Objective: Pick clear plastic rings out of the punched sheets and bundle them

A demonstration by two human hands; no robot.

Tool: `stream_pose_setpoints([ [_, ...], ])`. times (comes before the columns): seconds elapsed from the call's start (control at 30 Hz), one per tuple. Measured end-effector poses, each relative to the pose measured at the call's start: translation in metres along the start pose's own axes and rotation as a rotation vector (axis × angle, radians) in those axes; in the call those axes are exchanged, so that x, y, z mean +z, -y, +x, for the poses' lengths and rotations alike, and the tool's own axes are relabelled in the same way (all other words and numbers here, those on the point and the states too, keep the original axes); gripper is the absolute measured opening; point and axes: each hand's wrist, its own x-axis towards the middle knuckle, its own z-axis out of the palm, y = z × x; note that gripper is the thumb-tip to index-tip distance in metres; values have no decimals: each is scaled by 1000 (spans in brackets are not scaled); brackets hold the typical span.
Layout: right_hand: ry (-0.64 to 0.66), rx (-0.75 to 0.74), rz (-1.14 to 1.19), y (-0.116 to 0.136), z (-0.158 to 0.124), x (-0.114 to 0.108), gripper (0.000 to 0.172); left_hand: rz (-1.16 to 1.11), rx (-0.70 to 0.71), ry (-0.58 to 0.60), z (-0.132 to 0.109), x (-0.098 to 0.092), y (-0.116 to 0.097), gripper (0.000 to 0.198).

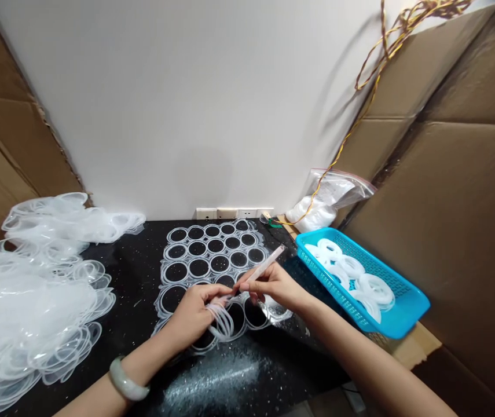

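Note:
A translucent sheet of joined rings (207,256) lies flat on the black speckled tabletop (143,260). Over its near part, my left hand (193,315) is closed, with a bunch of loose translucent rings (222,322) hanging from its fingers. My right hand (278,285) pinches a slim, pale pinkish stick-like tool (267,264), its upper end slanting to the right. Both hands' fingertips meet above the sheet, and the tool's lower end is hidden among them. On my left wrist sits a pale bangle (128,379).
Large piles of similar translucent ring sheets (34,307) cover the left side. At right stands a blue basket (403,315) with bundles of white rings (375,289). Behind it are a plastic bag (316,211) and yellow-brown wire (338,150). Cardboard walls (459,191) flank the table.

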Motion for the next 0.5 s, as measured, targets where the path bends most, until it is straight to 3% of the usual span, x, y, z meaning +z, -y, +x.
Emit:
stream_pose_setpoints([
  [0.07,-102,-13,-28,-13,-2,-12,34,117,92,-62,5,-1,5,26],
  [0.13,-162,7,-69,-28,-7,-25,36,204,195,-47,9,-2,11,30],
  [0.3,-135,79,-179,-44,-26,-47,42,492,298,60,13,5,24,30],
  [0.4,-169,29,-266,-39,-22,-47,34,591,391,99,14,11,31,30],
  [0.5,-304,-50,-317,-39,-6,-34,24,620,429,142,14,15,39,34],
])
